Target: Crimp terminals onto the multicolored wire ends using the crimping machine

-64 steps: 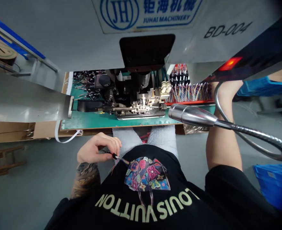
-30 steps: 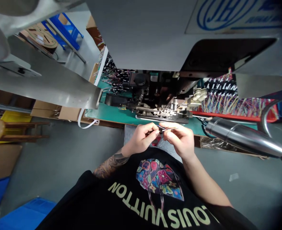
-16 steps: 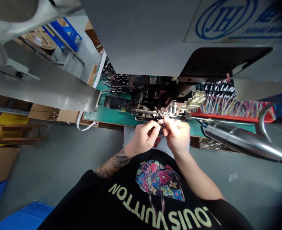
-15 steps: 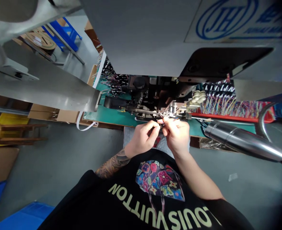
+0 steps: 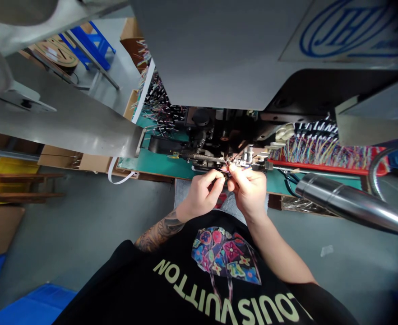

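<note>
My left hand (image 5: 201, 193) and my right hand (image 5: 250, 192) are close together at the front of the machine's metal working parts (image 5: 205, 158). Thumb and forefinger are pinched on each. Between the fingertips runs a thin wire (image 5: 224, 171), so fine that its ends are hard to make out. Both hands appear to hold it, the right one nearer the metal parts. The curled fingers hide the rest of whatever they hold.
The grey machine housing (image 5: 219, 54) hangs overhead. On the right, a red tray (image 5: 354, 169) holds bundles of coloured wires (image 5: 317, 149), with a metal lamp (image 5: 348, 198) in front. More wire bundles (image 5: 158, 106) lie on the green tabletop (image 5: 151, 163) at left.
The view has shifted slightly, so the machine housing appears farther right. My hands stay pinched in nearly the same place; the coloured wire ends beside my right hand no longer show.
</note>
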Demonstrator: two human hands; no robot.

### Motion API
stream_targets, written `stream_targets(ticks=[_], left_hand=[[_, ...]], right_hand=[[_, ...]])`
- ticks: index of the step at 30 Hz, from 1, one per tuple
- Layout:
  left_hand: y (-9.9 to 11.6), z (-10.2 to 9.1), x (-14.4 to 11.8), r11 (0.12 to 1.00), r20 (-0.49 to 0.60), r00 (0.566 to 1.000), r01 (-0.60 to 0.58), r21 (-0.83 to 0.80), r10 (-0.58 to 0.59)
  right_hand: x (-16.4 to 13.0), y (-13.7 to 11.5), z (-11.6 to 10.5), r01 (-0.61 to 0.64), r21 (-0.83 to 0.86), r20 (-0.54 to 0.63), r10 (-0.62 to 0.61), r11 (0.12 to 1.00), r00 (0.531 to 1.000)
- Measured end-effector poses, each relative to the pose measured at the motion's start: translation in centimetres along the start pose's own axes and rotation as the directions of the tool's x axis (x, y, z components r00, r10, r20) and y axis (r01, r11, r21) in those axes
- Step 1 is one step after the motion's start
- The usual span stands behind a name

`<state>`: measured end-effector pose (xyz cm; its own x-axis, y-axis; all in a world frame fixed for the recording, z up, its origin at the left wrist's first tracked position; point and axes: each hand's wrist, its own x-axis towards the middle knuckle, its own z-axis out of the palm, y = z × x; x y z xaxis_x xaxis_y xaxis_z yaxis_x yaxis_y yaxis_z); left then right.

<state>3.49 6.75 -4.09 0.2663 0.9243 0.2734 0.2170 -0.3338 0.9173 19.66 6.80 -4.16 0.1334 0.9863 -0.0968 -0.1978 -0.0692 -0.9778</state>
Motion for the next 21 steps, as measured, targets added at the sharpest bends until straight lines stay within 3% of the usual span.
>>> stream_targets(ticks=[3,9,15,21], left_hand=[[0.16,-0.49,0.23,0.998,0.049,0.998,0.031,-0.054,-0.028],[0.18,-0.49,0.26,0.997,0.06,0.997,0.043,-0.057,-0.039],[-0.12,-0.15,0.11,0.999,-0.001,0.999,0.04,-0.001,-0.04],[-0.09,-0.18,0.12,0.998,0.005,0.998,0.059,-0.018,-0.059]], right_hand=[[-0.17,0.05,-0.09,-0.002,-0.038,-0.003,0.002,0.999,1.0],[-0.27,0.32,-0.03,0.039,-0.096,-0.174,-0.055,0.995,0.983],[0.17,0.36,0.06,0.053,-0.078,-0.153,-0.064,0.996,0.986],[0.09,0.23,0.07,0.047,-0.094,-0.153,-0.062,0.994,0.986]])
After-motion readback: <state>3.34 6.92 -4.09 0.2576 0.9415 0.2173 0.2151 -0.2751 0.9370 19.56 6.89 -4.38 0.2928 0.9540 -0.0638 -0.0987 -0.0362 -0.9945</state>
